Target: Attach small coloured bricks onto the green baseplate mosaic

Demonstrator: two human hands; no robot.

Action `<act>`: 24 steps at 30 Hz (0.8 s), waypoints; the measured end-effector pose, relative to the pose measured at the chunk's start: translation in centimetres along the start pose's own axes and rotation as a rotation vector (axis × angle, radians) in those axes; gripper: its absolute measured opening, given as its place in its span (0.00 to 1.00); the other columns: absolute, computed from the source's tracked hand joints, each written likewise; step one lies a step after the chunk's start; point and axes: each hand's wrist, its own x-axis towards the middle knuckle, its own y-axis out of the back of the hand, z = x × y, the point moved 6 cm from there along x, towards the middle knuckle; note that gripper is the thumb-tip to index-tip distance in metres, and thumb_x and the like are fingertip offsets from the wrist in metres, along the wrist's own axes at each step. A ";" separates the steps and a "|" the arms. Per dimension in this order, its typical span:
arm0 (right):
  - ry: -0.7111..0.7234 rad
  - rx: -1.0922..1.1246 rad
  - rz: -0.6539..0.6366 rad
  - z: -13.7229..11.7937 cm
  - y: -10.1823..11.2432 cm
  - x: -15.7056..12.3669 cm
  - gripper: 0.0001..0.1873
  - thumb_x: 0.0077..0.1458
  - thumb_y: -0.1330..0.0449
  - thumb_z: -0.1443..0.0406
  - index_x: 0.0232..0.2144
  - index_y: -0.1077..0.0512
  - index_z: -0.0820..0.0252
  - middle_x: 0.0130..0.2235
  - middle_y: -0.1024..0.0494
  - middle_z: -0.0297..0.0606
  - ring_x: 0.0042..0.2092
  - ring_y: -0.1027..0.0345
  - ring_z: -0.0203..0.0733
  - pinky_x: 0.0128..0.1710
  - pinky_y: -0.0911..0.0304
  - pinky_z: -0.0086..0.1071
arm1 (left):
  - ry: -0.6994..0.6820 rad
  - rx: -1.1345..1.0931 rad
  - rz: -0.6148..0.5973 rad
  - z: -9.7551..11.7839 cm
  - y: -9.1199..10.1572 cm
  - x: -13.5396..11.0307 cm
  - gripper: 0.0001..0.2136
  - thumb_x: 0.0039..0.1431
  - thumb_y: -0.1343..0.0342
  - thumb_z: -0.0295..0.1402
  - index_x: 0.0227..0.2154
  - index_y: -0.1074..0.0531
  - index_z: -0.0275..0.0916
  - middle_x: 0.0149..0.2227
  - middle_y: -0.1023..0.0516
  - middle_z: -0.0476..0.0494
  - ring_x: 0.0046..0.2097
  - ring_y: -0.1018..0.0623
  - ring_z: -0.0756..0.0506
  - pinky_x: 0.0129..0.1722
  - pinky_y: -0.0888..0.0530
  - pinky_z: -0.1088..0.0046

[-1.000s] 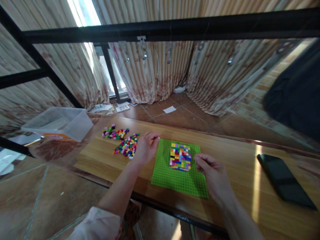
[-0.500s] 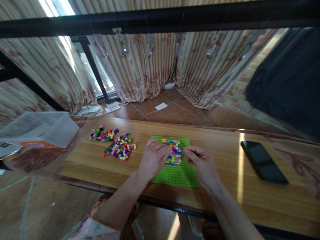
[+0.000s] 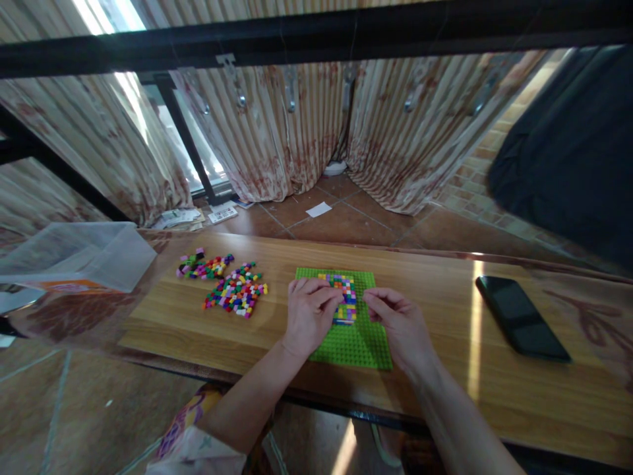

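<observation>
A green studded baseplate [image 3: 353, 349] lies on the wooden table, carrying a block of small multicoloured bricks [image 3: 350, 300] in its upper middle. My left hand [image 3: 311, 313] is over the plate's left side and hides part of the bricks. Its thumb and fingers pinch together above them; whatever is between the tips is too small to make out. My right hand [image 3: 398, 323] hovers at the plate's right edge, thumb and index finger pressed together. Any piece in that pinch cannot be made out either.
Loose coloured bricks [image 3: 237, 290] lie in a pile to the left. Beyond them at the table's left end is a clear plastic box [image 3: 99, 254]. A black phone [image 3: 521, 318] rests on the right. Striped curtains [image 3: 277, 138] hang behind a dark metal bar [image 3: 316, 36].
My left hand has shifted slightly to the right over the bricks, its fingers drawn closer together. My right hand has stayed almost still.
</observation>
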 end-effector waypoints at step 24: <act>-0.025 -0.054 -0.078 0.7 -1.2 -0.3 0.16 0.37 0.31 0.55 0.26 0.23 0.60 0.21 0.28 0.32 0.23 0.42 0.31 0.23 0.45 0.27 | -0.161 0.272 -0.035 2.0 0.4 -1.6 0.10 0.62 0.48 0.36 0.44 0.25 0.46 0.41 0.22 0.45 0.44 0.27 0.43 0.58 0.44 0.52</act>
